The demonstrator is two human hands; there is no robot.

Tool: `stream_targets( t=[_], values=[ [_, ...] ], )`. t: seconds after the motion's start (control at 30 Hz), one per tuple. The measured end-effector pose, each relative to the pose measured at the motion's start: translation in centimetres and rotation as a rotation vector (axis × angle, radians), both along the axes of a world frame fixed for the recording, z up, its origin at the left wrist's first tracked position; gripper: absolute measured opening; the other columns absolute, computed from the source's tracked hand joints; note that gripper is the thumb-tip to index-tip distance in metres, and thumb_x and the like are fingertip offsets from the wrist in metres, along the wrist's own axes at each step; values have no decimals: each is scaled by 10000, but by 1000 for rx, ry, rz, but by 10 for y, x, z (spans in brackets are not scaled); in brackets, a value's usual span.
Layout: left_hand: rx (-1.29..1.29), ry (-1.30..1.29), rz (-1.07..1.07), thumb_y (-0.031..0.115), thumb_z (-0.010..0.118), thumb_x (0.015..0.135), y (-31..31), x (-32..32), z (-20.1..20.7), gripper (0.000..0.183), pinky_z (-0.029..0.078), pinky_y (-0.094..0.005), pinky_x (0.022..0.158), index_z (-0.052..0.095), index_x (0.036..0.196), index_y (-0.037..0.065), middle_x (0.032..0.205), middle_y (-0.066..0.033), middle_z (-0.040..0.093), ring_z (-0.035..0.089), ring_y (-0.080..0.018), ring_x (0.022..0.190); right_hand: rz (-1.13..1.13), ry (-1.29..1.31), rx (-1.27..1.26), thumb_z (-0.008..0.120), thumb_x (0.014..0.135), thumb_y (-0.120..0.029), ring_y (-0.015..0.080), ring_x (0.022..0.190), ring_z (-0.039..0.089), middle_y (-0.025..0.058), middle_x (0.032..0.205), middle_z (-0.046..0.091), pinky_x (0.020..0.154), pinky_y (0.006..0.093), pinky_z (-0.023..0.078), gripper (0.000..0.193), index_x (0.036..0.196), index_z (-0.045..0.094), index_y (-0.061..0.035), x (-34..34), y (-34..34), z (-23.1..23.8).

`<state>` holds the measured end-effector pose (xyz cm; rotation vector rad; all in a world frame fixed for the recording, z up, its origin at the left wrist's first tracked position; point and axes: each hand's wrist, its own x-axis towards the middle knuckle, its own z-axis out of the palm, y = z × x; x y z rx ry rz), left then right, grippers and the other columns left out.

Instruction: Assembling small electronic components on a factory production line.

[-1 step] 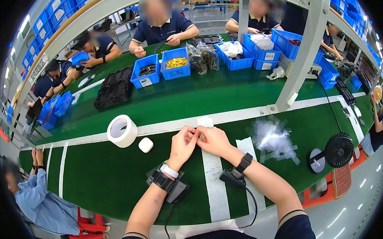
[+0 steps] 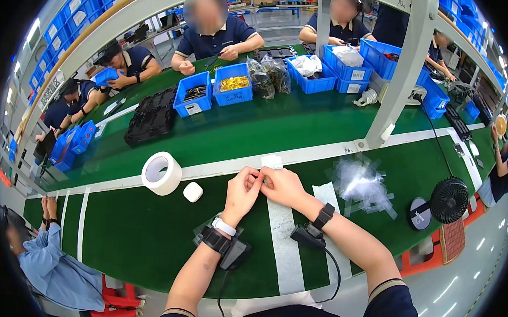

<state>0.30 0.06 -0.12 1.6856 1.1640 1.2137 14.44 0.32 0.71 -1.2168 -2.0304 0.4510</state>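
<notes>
My left hand (image 2: 243,191) and my right hand (image 2: 282,186) meet at the fingertips over the green table, beside a whitish tape strip (image 2: 287,250) stuck to it. Both are closed, thumbs and forefingers pinched together; whatever they may hold is too small or hidden to make out. Left of my left hand lie a small white rounded case (image 2: 193,192) and a big roll of white tape (image 2: 161,174) with its hole showing. To the right of my right hand is a loose pile of clear plastic pieces (image 2: 360,183). Straps with black devices and cables sit on both wrists.
A small black fan (image 2: 450,200) stands at the right edge. Across the table are blue bins (image 2: 233,85), black plastic cases (image 2: 151,115) and dark bagged parts (image 2: 276,74). A metal post (image 2: 402,80) rises at the right. Several people work around the table.
</notes>
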Motion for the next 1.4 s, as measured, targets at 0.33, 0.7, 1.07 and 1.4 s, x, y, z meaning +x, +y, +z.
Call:
stream_targets(
  t=[0.33, 0.7, 1.07, 1.4],
  values=[
    [21, -30, -4, 67, 577, 814, -1, -2, -1, 84, 392, -192, 474, 543, 841, -4, 578, -7, 534, 473, -34, 511, -8, -30, -51, 575, 685, -169, 246, 508, 549, 52, 529, 520, 474, 352, 423, 134, 774, 538, -76, -2, -2, 3],
    [10, 6, 11, 93, 581, 819, -1, -1, 5, 105, 395, -196, 477, 539, 836, -2, 572, -20, 538, 481, -38, 518, 5, -57, -62, 576, 701, -180, 257, 518, 556, 54, 535, 529, 482, 363, 429, 139, 789, 536, -81, -1, 2, 8],
    [12, 7, -10, 53, 567, 816, -1, -1, 0, 71, 368, -179, 471, 533, 848, 0, 597, 7, 523, 451, -20, 519, -7, -32, -43, 571, 684, -161, 241, 503, 544, 47, 517, 504, 468, 352, 414, 133, 777, 528, -76, -1, -2, 4],
    [-9, 38, -17, 42, 549, 830, -1, -4, 0, 72, 365, -160, 483, 527, 876, -9, 634, 11, 533, 453, -8, 549, -1, -66, -92, 557, 704, -161, 266, 557, 571, 66, 567, 550, 508, 372, 450, 137, 810, 548, -74, -2, -4, 11]
  ],
)
